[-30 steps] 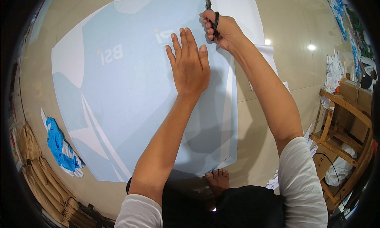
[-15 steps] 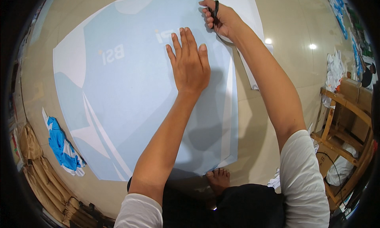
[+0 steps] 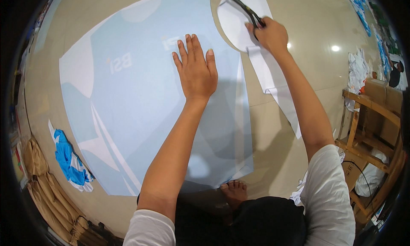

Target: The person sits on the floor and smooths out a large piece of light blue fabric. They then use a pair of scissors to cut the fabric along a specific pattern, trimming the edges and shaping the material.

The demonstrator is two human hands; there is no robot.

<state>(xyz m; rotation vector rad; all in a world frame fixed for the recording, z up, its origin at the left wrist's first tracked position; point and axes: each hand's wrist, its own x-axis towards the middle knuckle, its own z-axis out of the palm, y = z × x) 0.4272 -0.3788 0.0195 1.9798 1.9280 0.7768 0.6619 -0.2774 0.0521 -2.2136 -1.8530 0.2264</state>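
A large pale-blue and white printed fabric panel [image 3: 153, 101] lies flat on the floor in front of me, its upper right side cut in a curve. My left hand [image 3: 196, 71] rests flat on it, fingers stretched out. Farther off to the right, my right hand [image 3: 271, 34] grips black-handled scissors [image 3: 244, 8], whose blades point up and left, parted from the panel. Beneath the scissors lies a white cut-off piece [image 3: 235, 27], with a long strip [image 3: 264, 71] folded and trailing toward my right forearm. A gap of floor separates this offcut from the panel's curved edge.
Crumpled blue and white cloth [image 3: 70, 160] lies left of the panel, near brown wrapped bundles [image 3: 51, 199]. At the right stand a wooden frame [image 3: 371, 107] and cardboard boxes [image 3: 386, 96], with white scraps [image 3: 358, 73] behind. My bare foot [image 3: 234, 192] touches the panel's near edge.
My right hand has moved right and nearer with the scissors, off the panel's edge. The white offcut now lies apart from the panel. My left hand has shifted slightly left.
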